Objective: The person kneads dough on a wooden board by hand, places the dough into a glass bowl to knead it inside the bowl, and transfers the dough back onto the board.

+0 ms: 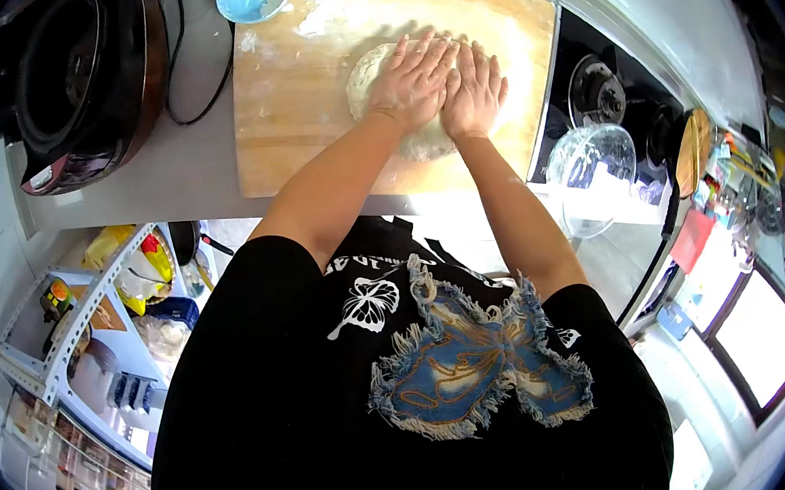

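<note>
A round, pale lump of dough [427,143] lies on a floured wooden board [291,146]. My left hand [416,82] rests on top of it with the fingers stretched out and slightly spread. Beside it, my right hand [474,93] presses flat on the dough's right side, fingers extended. The two hands touch or nearly touch at the thumbs, and both cover much of the dough. Loose white flour [321,18] is scattered over the upper part of the board. At its upper left corner stands a blue bowl [242,0] with white powder inside.
A dark electric cooking appliance [142,90] with a black cord [184,56] occupies the counter's left. To the right are a gas burner [596,90] and a clear bowl [590,215] near the counter edge. A white shelf rack [65,361] holding bags stands below left.
</note>
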